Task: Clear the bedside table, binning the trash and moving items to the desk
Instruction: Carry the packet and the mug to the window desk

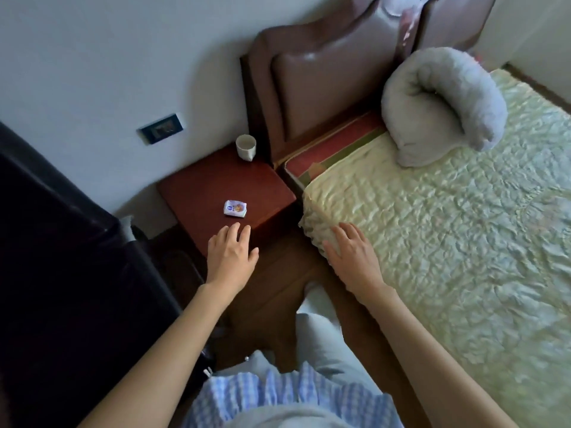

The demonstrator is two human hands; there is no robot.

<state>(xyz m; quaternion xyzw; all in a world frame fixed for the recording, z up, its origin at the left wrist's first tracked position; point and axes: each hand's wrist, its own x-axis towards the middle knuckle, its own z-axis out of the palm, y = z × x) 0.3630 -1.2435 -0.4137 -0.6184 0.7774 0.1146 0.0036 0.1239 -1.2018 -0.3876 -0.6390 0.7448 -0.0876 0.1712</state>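
Two hands: both flat, fingers spread, holding nothing
left hand [232, 253]: palm-down, just short of small purple-white wrapped packet [235, 208]
right hand [350, 253]: resting on pale green quilted bedspread [448, 227] corner

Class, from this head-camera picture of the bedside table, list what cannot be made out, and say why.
- Small packet: its print is too small to read.
- Cup: its contents cannot be told at this angle and distance.
- Bin and desk: neither identifiable in the head view.
- Bedside table: its front is hidden under the top and the left hand.

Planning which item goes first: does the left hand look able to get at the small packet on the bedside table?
Probably yes: the left hand is open at the table's near edge, with bare tabletop between it and the packet.
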